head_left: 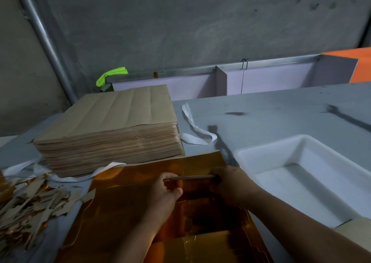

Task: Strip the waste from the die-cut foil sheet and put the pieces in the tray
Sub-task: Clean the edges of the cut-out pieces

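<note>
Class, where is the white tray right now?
Head view: the tray sits on the table at the right, just right of the foil sheet and the right hand, which grips a rod.

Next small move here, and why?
Probably free the left hand from the rod and let the right hand bring its tip to the cut lines on the foil sheet: both hands grip it above the sheet, and the tray holds no pieces.

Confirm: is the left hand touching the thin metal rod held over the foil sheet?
Touching. The head view shows the left hand gripping one end of the metal rod, with no gap between them; the right hand grips the other end.
</note>
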The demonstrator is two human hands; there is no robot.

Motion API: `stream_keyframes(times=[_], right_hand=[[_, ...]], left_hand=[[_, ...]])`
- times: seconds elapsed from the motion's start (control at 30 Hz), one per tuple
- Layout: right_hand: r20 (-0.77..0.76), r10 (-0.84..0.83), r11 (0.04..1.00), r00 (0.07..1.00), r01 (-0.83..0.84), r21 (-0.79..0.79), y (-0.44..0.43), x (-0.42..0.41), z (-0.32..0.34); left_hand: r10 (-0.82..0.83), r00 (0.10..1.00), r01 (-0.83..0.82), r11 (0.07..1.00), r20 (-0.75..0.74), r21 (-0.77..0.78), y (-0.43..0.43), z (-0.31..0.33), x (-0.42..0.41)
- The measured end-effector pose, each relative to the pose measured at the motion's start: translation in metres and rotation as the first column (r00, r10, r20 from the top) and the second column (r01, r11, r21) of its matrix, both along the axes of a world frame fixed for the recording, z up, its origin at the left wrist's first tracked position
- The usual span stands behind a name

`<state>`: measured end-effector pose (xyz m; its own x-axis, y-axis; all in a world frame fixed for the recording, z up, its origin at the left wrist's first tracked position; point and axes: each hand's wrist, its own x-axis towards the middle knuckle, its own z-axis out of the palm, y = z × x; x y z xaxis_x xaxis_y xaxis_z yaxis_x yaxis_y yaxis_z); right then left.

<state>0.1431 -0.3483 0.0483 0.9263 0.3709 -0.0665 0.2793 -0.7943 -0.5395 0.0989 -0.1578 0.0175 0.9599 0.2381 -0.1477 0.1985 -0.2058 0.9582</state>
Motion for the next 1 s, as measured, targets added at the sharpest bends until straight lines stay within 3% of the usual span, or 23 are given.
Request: stream_keyframes(times=[0.13,0.3,0.5,0.8,1.0], right_hand=[[0.002,0.002,1.0,1.0,-0.002,0.004,0.0,0.001,-0.001],[-0.011,-0.003,1.0,1.0,0.004,0.005,-0.001,0.002,-0.002],[-0.01,0.001,1.0,1.0,-0.001,-0.007,-0.001,0.003,-0.002],[-0.015,0.006,1.0,1.0,-0.006,-0.009,-0.002,0.004,-0.004],[-0.038,0.006,1.0,0.999,-0.007,-0.015,-0.001,0.002,-0.004]], left_hand=[[0.032,0.999,-0.032,0.999,0.016,0.021,0.001,0.001,0.001],[0.155,0.979,-0.146,0.986,0.13,-0.079,0.008,0.006,0.0],[0.221,0.975,-0.218,0.968,0.007,-0.121,0.005,0.007,0.002],[0.223,0.974,-0.214,0.963,0.039,-0.162,0.002,0.002,0.003],[0.233,0.973,-0.224,0.936,-0.001,-0.272,-0.002,-0.002,0.004]])
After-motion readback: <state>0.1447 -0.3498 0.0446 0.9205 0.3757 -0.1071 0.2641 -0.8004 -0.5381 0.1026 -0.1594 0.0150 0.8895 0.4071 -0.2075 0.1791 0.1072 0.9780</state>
